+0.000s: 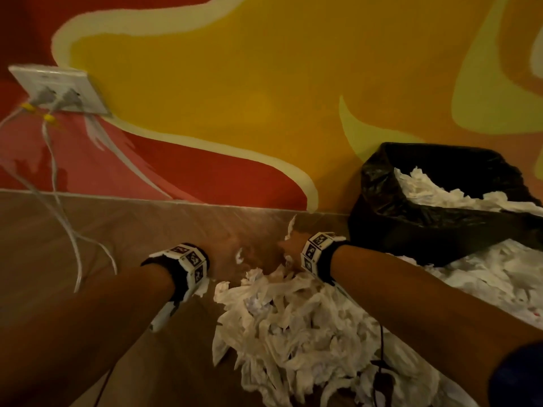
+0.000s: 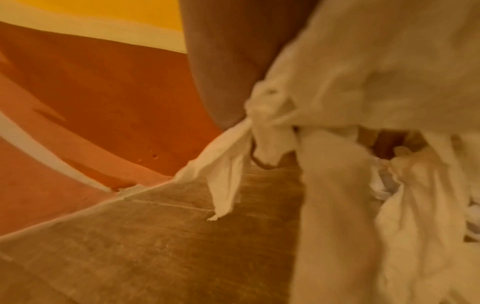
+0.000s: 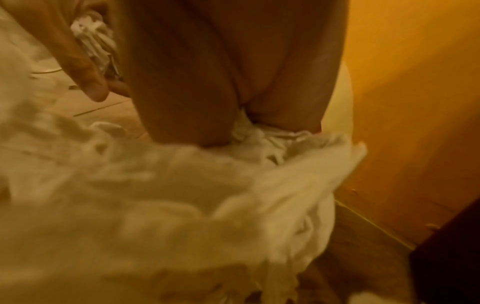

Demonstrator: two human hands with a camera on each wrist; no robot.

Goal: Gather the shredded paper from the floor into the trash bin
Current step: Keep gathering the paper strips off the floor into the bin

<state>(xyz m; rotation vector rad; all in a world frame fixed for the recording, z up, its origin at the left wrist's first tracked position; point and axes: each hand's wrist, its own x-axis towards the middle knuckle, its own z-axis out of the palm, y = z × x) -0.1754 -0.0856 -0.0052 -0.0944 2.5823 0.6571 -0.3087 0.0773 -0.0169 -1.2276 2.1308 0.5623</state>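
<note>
Paper lies heaped at lower centre of the head view. Right hand presses straight fingers into the far edge of the heap; left hand seems to clamp strips against its palm, though blur leaves me unable to tell. Soft, feather-light and loose, the shreds will slip from a pinch; better to scoop from both flanks underneath. Bin, black-lined and part filled, stands at right, beside more paper on the floor.
</note>
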